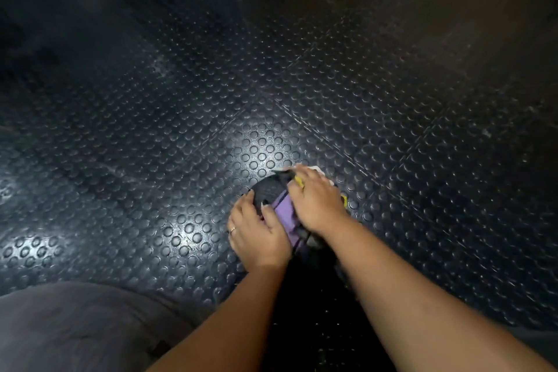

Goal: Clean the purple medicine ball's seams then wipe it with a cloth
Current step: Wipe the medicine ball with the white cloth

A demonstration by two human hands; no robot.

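The medicine ball point(273, 190), black with a purple band, rests on the studded rubber floor. My left hand point(256, 232), with a ring on one finger, cups the ball's left side and steadies it. My right hand point(317, 199) presses a cloth point(320, 170), white with yellow trim, onto the ball's top right. Only the cloth's edges show from under the hand. Much of the ball is hidden beneath both hands.
Dark rubber flooring point(181, 160) with raised round studs spreads all around, with glare just beyond the ball. A grey trouser knee point(75, 326) fills the lower left. The far background is dim and hard to make out.
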